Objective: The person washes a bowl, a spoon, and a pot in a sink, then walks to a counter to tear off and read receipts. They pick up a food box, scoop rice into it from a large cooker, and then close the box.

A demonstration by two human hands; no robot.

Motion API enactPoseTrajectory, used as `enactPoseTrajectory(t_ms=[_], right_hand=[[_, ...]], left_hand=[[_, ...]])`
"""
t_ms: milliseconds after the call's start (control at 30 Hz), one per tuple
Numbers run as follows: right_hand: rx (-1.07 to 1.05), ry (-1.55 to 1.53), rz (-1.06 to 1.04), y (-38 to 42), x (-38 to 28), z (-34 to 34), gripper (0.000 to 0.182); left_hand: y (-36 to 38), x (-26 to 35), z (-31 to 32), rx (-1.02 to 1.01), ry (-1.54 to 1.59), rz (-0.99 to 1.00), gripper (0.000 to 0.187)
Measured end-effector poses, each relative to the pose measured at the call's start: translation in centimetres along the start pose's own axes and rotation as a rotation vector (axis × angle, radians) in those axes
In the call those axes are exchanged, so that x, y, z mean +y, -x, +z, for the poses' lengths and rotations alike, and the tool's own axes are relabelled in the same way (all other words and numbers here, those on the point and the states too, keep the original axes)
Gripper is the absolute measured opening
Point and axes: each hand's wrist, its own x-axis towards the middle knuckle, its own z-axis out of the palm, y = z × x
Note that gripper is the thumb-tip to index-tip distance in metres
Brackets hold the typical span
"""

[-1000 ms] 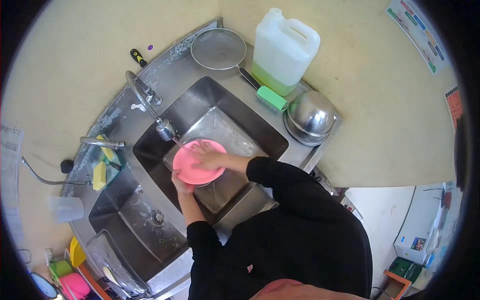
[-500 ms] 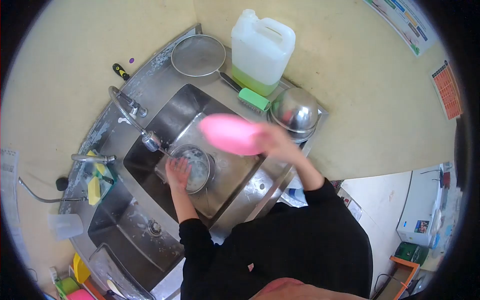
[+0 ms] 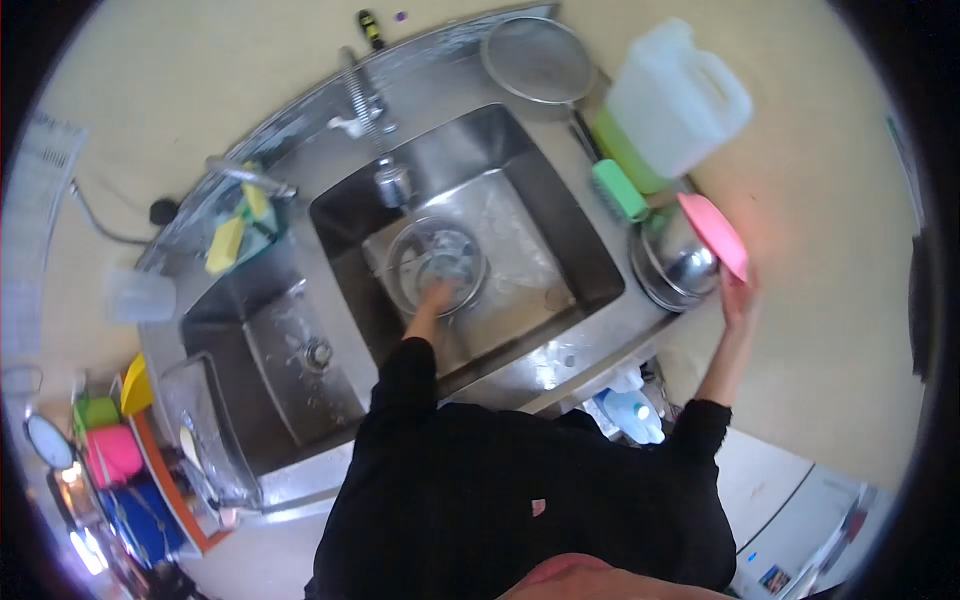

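Note:
In my right hand [image 3: 738, 295] is a pink bowl [image 3: 714, 236], gripped by its lower rim and tipped on its side. It overlaps the shiny overturned metal bowls [image 3: 684, 262] stacked at the counter's right corner. Down in the right basin, my left hand [image 3: 438, 294] reaches into a round metal bowl [image 3: 408, 270] with water in it; the fingers are blurred and partly hidden there. Above this bowl hangs the spray head of a flexible faucet [image 3: 392, 184].
Behind the basin stand a jug of green liquid [image 3: 668, 110], a green brush [image 3: 620, 190] and a mesh strainer [image 3: 538, 60]. Yellow sponges [image 3: 226, 244] sit at the left ledge. The left basin [image 3: 270, 350] has a drain and suds.
My right hand has carried the pink bowl from over the basin to the metal bowl stack. My left hand has gone from spread fingers at the bowl's rim to inside it. The view has turned.

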Motion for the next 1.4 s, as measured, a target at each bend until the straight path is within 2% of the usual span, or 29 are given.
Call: enactPoseTrajectory(t_ms=[67, 167, 267, 367, 467, 567, 667, 733, 767, 833, 867, 933, 967, 1033, 1067, 1100, 1167, 1200, 1233, 1300, 1367, 1400], right_hand=[[0.185, 0.195, 0.026, 0.9, -0.7, 1.3, 0.046], [0.219, 0.244, 0.252, 2.2, -1.5, 1.7, 0.048], [0.123, 0.455, 0.375, 4.0, -1.8, 2.7, 0.047], [0.232, 0.584, 0.285, 5.9, -1.6, 4.0, 0.044], [0.422, 0.733, 0.095, 8.2, -0.2, 7.3, 0.04], [0.429, 0.973, -0.115, 9.0, 0.5, 7.5, 0.033], [0.225, 1.094, -0.374, 9.7, 3.6, 10.0, 0.025], [-0.01, 1.185, -0.437, 9.9, 7.7, 12.2, 0.021], [-0.163, 1.364, -0.457, 10.7, 10.2, 15.3, 0.02], [-0.353, 1.311, -0.231, 10.9, 16.6, 17.9, 0.015], [-0.45, 1.409, -0.231, 11.1, 20.4, 18.9, 0.016], [-0.814, 1.422, -0.175, 10.9, 26.6, 21.0, 0.02], [-0.987, 1.404, -0.076, 10.5, 29.9, 21.1, 0.029], [-1.281, 1.373, -0.417, 8.8, 37.2, 19.6, 0.041], [-1.303, 1.448, -0.533, 8.3, 40.1, 19.3, 0.045], [-1.323, 1.523, -0.651, 7.8, 42.2, 19.2, 0.049], [-1.431, 1.302, -0.347, 7.1, 44.9, 19.1, 0.048], [-1.476, 1.185, -0.194, 7.1, 45.4, 20.0, 0.047], [-1.415, 1.164, -0.019, 6.6, 45.4, 20.5, 0.045], [-1.274, 1.124, 0.34, 5.4, 44.2, 20.6, 0.041], [-0.884, 0.769, 0.576, 3.8, 44.1, 19.8, 0.035], [-0.679, 0.59, 0.675, 3.4, 44.3, 19.4, 0.032]], left_hand=[[1.9, -0.8, 1.8, -0.292, -0.019, -0.084, 0.067], [3.6, 3.4, 1.0, -0.184, -0.183, -0.25, 0.065], [3.0, 6.2, -2.0, 0.152, -0.541, 0.038, 0.048], [0.8, 3.8, -2.5, 0.872, -0.956, 0.377, 0.031], [-2.3, -0.3, -3.1, 0.439, -0.847, 0.276, 0.026], [-1.3, -0.2, -5.4, 0.388, -0.868, 0.322, 0.028], [-1.0, 0.7, -7.2, 0.455, -0.862, 0.507, 0.026], [0.0, 3.7, -8.1, 0.298, -0.823, 0.366, 0.024], [0.3, 5.3, -8.3, 0.222, -0.8, 0.297, 0.023], [0.5, 6.8, -8.9, 0.386, -0.798, 0.389, 0.024], [0.9, 7.5, -9.2, 0.469, -0.797, 0.433, 0.025], [3.6, 11.1, -10.8, 0.525, -0.643, 0.273, 0.031], [4.7, 12.3, -11.4, 0.553, -0.563, 0.197, 0.034], [5.7, 12.6, -11.9, 0.529, -0.352, 0.101, 0.039], [5.9, 12.7, -12.3, 0.517, -0.246, 0.058, 0.041], [5.0, 11.2, -12.1, 0.44, -0.009, 0.055, 0.043], [2.5, 6.3, -11.3, 0.27, 0.466, 0.044, 0.048], [3.1, 6.3, -11.7, 0.268, 0.663, -0.092, 0.049], [4.1, 6.4, -11.8, 0.263, 0.864, -0.229, 0.05], [5.2, 5.3, -11.0, 0.18, 1.242, -0.293, 0.054], [3.5, 1.4, -8.8, 0.027, 1.571, -0.108, 0.06], [4.1, 1.8, -8.5, 0.033, 1.566, -0.065, 0.063]])
